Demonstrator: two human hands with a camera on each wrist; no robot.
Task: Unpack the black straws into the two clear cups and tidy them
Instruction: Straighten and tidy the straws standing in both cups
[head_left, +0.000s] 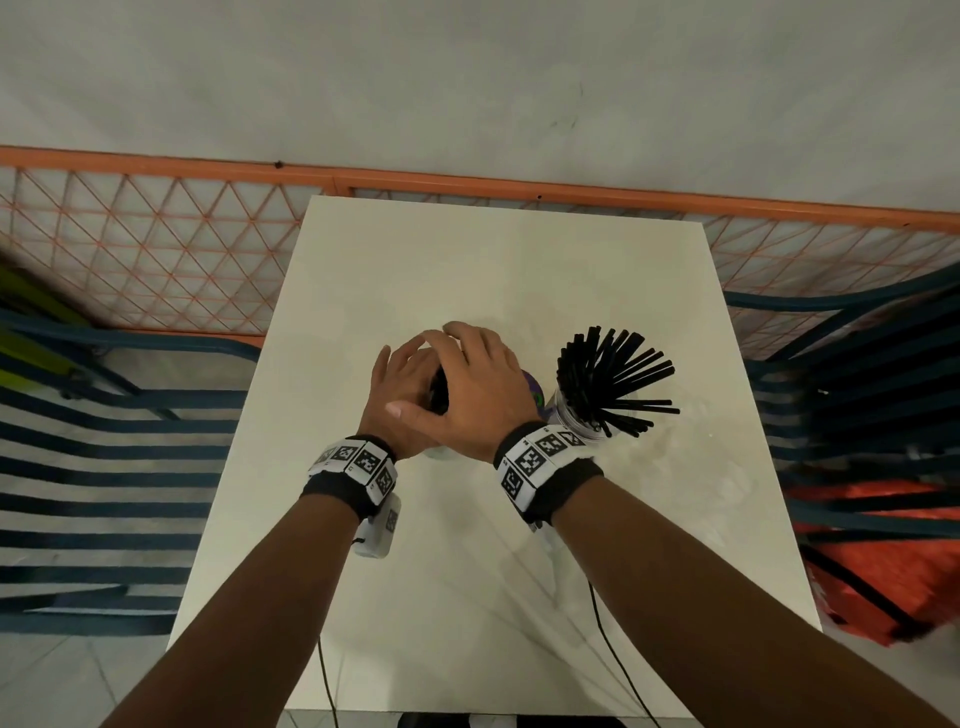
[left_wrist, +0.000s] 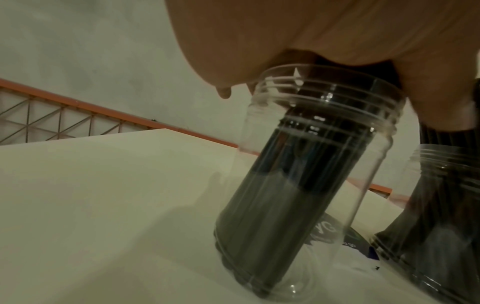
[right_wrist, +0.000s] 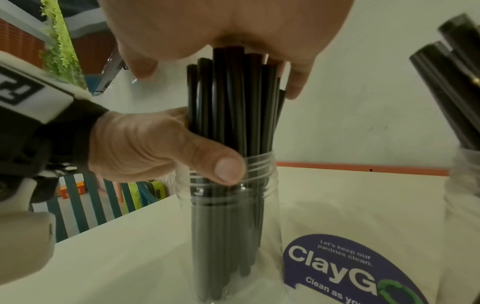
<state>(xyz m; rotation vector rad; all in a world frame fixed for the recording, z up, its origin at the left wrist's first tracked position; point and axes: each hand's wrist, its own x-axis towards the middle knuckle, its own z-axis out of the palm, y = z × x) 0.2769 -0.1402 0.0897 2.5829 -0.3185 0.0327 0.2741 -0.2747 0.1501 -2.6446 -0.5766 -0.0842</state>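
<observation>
Head view: the left hand (head_left: 402, 395) and right hand (head_left: 475, 387) cup together over the left cup's bundle of black straws (head_left: 440, 396) on the white worktop (head_left: 467, 571); that cup is almost hidden beneath them. The right cup (head_left: 582, 423) stands just beside, its straws (head_left: 615, 382) fanned out loosely.

Left wrist view: the left cup (left_wrist: 306, 185) stands on the worktop, leaning in this picture, packed with dark straws; the left hand's palm sits above its rim. 1 more cup (left_wrist: 446, 226) shows at the right edge.

Right wrist view: the left hand's thumb curls round the straws at the rim of the left cup; the right hand's palm presses flat on the straw tops, fingers relaxed. A ClayGo sticker (right_wrist: 337, 267) lies near the base.

Risk: pressing off-centre could tip the light cup, spilling straws or knocking its neighbour.

Risk 2: the fanned straws on the right look untidy and could slip out if bumped.
</observation>
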